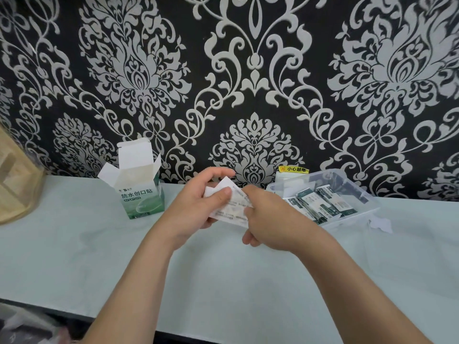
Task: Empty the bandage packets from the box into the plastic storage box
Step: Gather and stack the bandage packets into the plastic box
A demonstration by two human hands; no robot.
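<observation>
Pinching folded leaflet (229,204): left hand (198,209), right hand (269,219), above table (74,244).

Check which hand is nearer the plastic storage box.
Right. The right hand sits just beside the left end of the plastic storage box. The left hand is farther over, between it and the bandage box. Both grip a white paper leaflet.

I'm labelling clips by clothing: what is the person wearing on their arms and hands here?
Nothing that shows. The left hand and right hand are ungloved, no rings visible; the left forearm and right forearm are bare to the frame edge, with no sleeve, watch or bracelet in view.
</observation>
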